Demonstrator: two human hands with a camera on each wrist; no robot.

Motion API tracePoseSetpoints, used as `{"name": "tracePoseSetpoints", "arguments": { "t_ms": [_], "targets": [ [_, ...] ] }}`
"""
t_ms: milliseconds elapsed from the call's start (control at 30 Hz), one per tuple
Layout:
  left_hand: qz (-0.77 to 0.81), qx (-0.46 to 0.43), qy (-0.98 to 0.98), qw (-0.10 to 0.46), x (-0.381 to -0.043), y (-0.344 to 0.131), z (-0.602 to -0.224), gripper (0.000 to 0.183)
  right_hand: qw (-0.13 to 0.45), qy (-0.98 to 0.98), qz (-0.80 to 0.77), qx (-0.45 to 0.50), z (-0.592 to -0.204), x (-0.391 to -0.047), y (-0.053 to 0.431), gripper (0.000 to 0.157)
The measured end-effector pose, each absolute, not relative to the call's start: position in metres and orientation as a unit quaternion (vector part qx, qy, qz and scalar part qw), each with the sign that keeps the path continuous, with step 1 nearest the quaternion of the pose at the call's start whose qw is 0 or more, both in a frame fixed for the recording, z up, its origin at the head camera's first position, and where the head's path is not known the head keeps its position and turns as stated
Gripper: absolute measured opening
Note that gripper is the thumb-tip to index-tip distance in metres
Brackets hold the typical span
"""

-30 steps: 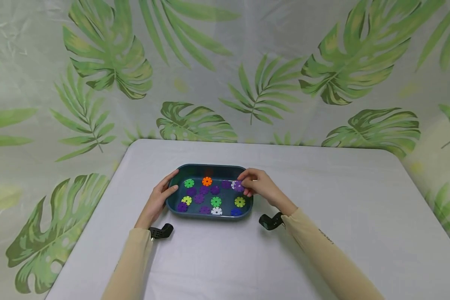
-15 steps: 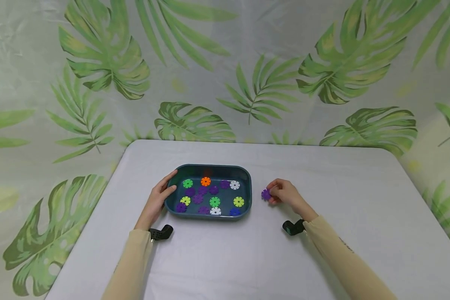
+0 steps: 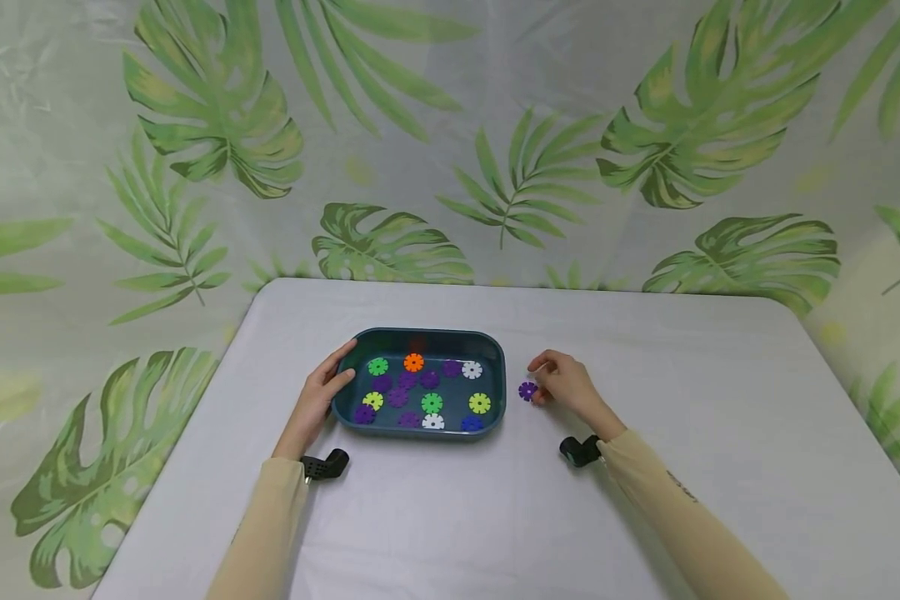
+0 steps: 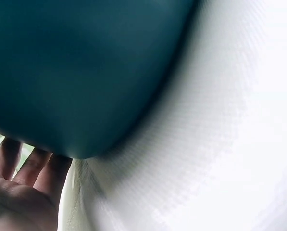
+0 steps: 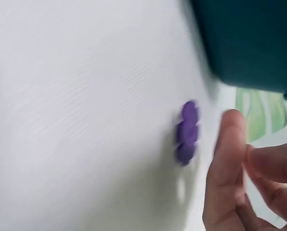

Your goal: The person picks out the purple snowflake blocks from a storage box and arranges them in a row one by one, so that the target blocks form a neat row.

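A dark teal tray (image 3: 418, 432) stands on the table, with several notched plastic discs inside in purple, green, yellow, white, orange and blue. My left hand (image 3: 317, 402) holds its left end, the thumb at the rim; in the left wrist view, fingers (image 4: 31, 166) lie against the tray's outside. To the right of the tray is a single purple notched disc (image 3: 527, 391), seen nearly edge-on as a purple disc (image 5: 187, 132) in the right wrist view. Beside it is my right hand (image 3: 568, 387), fingers loosely bent, with a gap between them and the disc.
A white cloth covers the table (image 3: 435, 517), which reaches well beyond the tray on the right and in front. Behind it hangs a leaf-patterned curtain (image 3: 412, 167). Each wrist wears a black camera, such as the right wrist camera (image 3: 579, 451).
My right hand has carried a purple disc from the tray's right end out to the right and let go of it. My left hand has stayed at the tray.
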State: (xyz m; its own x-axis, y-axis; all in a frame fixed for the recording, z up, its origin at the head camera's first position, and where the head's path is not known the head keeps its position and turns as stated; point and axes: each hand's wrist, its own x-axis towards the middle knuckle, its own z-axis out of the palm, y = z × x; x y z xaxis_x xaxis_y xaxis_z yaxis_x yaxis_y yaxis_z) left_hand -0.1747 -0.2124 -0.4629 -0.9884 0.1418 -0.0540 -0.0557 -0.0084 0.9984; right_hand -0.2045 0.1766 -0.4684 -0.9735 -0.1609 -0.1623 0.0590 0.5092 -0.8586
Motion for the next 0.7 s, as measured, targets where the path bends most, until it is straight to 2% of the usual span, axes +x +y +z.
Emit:
{"name": "tracePoseSetpoints", "arguments": {
  "t_ms": [100,267,467,700],
  "targets": [
    [0.708,0.033,0.703,0.065,-0.174,-0.213,-0.464,0.050,0.098,0.834,-0.541,-0.045,-0.456,-0.206,0.166,0.020],
    [0.707,0.032,0.704,0.059,-0.175,-0.213,-0.465,0.050,0.115,0.774,-0.617,-0.083,-0.432,-0.208,0.139,0.025],
    [0.705,0.031,0.707,0.056,-0.176,-0.213,-0.466,0.050,0.187,0.763,-0.611,-0.094,-0.415,-0.217,0.101,0.029],
    [0.702,0.033,0.709,0.054,-0.176,-0.212,-0.465,0.049,0.257,0.790,-0.551,-0.075,-0.420,-0.228,0.073,0.030]
  ]
}}
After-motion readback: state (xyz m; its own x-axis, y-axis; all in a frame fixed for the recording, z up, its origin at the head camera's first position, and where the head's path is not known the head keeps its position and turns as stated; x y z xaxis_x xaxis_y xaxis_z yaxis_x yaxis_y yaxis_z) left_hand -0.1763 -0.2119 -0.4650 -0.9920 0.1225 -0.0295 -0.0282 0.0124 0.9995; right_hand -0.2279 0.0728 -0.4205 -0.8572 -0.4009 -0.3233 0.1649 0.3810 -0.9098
